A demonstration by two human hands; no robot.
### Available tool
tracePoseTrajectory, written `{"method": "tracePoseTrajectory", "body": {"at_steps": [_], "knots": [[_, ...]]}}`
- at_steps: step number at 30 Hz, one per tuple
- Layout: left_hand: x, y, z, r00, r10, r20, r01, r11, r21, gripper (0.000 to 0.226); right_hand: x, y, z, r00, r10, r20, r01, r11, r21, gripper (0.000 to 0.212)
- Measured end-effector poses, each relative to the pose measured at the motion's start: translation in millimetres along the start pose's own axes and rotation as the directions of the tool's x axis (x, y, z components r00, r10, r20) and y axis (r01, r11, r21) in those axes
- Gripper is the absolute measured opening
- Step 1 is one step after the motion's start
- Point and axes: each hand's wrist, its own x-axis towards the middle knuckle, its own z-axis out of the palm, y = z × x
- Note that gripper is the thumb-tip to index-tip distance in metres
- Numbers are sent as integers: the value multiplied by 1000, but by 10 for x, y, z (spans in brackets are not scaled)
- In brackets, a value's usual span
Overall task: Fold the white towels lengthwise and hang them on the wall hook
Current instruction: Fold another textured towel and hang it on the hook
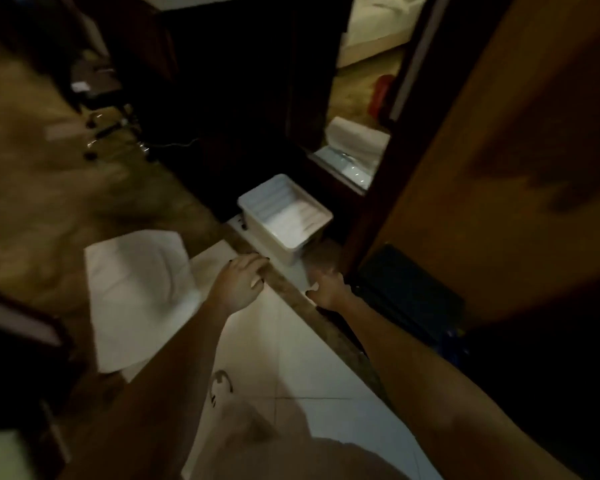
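A white towel (137, 292) lies spread flat on the floor at the left, half on carpet, half on tile. A white plastic bin (284, 216) stands beyond it with white cloth inside. Both my arms reach forward over the tiled floor. My left hand (239, 282) hangs with loosely curled fingers and holds nothing, just right of the towel. My right hand (328, 289) is blurred, its fingers loosely bent near the bin's front corner; nothing shows in it. No wall hook is in view.
A brown threshold strip (312, 317) runs diagonally between tile and carpet. A wooden door (499, 150) stands at the right, with a dark mat (406, 292) at its foot. A mirror (364, 98) shows a rolled white towel. Chair legs (108, 129) stand at the far left.
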Motion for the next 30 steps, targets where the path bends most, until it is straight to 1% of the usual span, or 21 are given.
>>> {"method": "tracePoseTrajectory", "body": {"at_steps": [3, 6, 8, 10, 13, 17, 20, 23, 25, 28, 30], "knots": [[-327, -645, 23, 985, -170, -5, 169, 985, -39, 52, 470, -604, 266, 995, -79, 62, 84, 993, -81, 61], [-531, -1249, -77, 951, -306, -49, 302, 950, -75, 53, 933, -1251, 469, 983, -169, 72, 176, 979, -103, 61], [-623, -1606, -160, 915, -398, -71, 391, 915, -96, 54, 1216, -1647, 639, 972, -211, 104, 223, 968, -117, 61], [-709, -1935, -208, 869, -488, -80, 477, 870, -125, 53, 1475, -1985, 848, 959, -230, 168, 254, 957, -139, 61], [-820, -2391, -193, 817, -575, -44, 568, 815, -119, 54, 1806, -2402, 1166, 937, -235, 259, 271, 956, -113, 60], [-874, -2871, 21, 748, -664, -13, 656, 742, -140, 55, 2293, -2711, 1535, 892, -255, 373, 340, 922, -183, 63], [-836, -3208, 393, 694, -720, 9, 711, 683, -167, 56, 2824, -2793, 1863, 874, -257, 412, 368, 904, -217, 64], [-773, -3603, 951, 598, -801, 41, 784, 573, -240, 59, 3467, -2787, 2310, 843, -293, 452, 439, 860, -262, 66], [-754, -3878, 1419, 543, -837, 59, 812, 507, -288, 60, 3910, -2756, 2695, 812, -329, 483, 498, 821, -278, 64], [-735, -4319, 2162, 461, -884, 82, 833, 399, -384, 60, 4588, -2729, 3350, 770, -392, 503, 575, 769, -280, 57], [-746, -4653, 2666, 418, -903, 99, 837, 341, -428, 60, 5009, -2732, 3862, 729, -437, 526, 632, 725, -274, 54]]}}
